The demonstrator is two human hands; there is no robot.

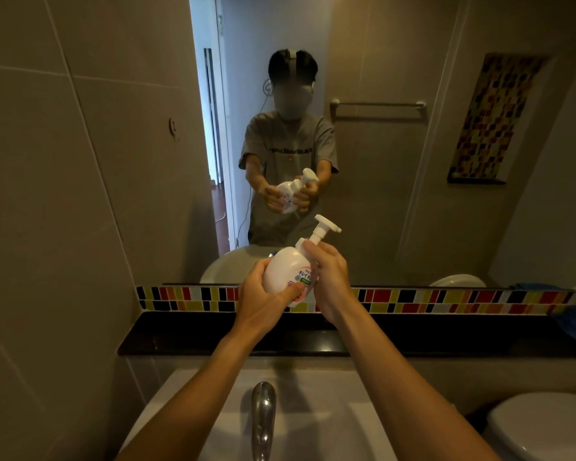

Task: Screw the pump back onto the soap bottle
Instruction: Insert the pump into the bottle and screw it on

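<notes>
Nearest us, our left hand (263, 294) is wrapped around the soap bottle (288, 272), thumb across its label, holding it tilted in the air above the black ledge (180, 337). Just past it, our right hand (330, 277) is closed around the bottle's neck, where the collar sits. Beyond its fingers the pump (325, 229) sticks up and away. We should lock the left grip, twist only the collar, and stop once it feels snug.
</notes>
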